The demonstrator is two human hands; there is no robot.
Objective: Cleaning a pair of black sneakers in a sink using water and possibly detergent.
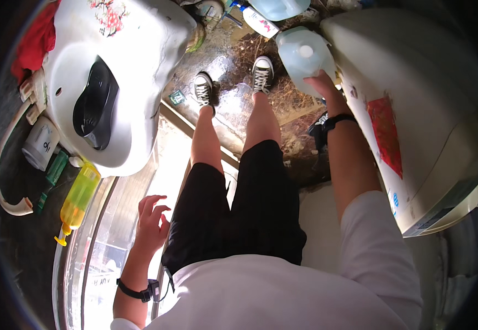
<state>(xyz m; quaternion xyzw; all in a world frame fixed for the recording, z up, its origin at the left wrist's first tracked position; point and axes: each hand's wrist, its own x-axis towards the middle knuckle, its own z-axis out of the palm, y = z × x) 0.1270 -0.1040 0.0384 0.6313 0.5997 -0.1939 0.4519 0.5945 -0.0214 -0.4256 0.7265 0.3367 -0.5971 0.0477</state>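
Observation:
My right hand (321,84) is at the near end of a translucent bluish plastic jug (305,53) standing on the floor beside the white appliance. Its thumb lies on the jug's surface, and the other fingers are hidden, so a grip cannot be made out. My left hand (153,225) hangs in the air left of my shorts, fingers apart and slightly curled, holding nothing. Closest to it is a yellow pump bottle (80,198) beside the sink.
A white washbasin (140,132) with a black basin-like object (96,105) inside stands left. A white appliance (420,90) flanks the right. A white spray bottle (259,20), another bluish jug (280,7) and a green packet (177,97) lie on the stained floor.

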